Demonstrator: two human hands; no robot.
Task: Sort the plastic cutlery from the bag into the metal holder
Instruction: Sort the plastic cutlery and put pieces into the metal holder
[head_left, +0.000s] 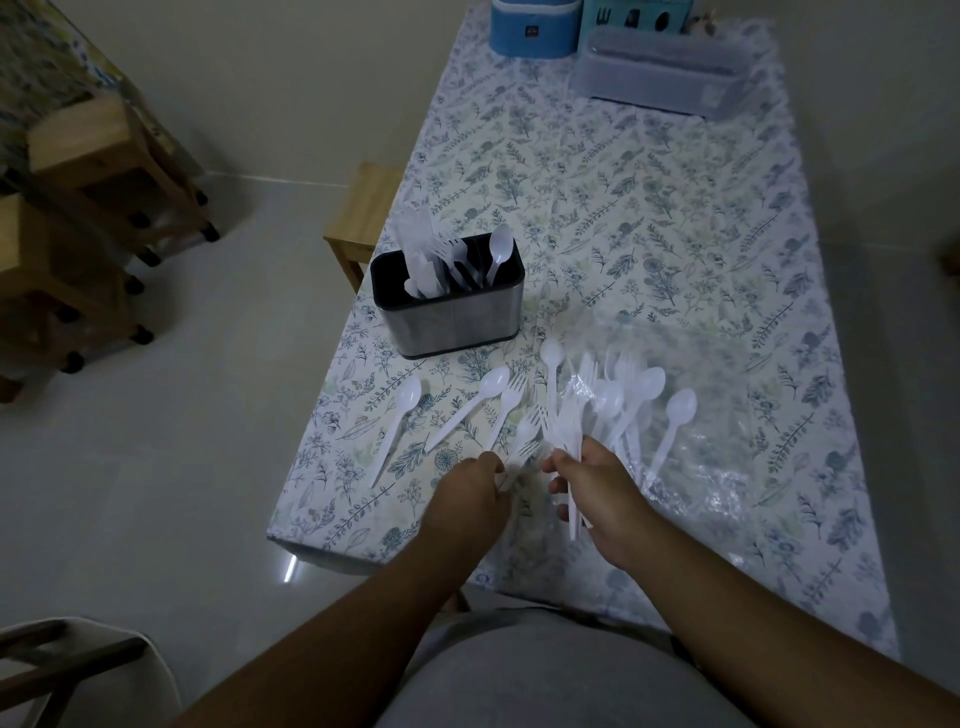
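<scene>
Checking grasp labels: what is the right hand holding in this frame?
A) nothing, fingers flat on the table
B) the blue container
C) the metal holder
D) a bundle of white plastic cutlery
D: the right hand is curled round a bundle of white plastic cutlery, well apart from the metal holder.

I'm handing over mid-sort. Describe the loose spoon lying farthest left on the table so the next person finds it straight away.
Start at the metal holder near the table's left edge and look towards the person. In front of its left end a single white spoon lies alone on the floral cloth, bowl towards the holder. Nothing touches it, unlike the heaped cutlery by the hands, and it lies left of the other loose spoon.
</scene>
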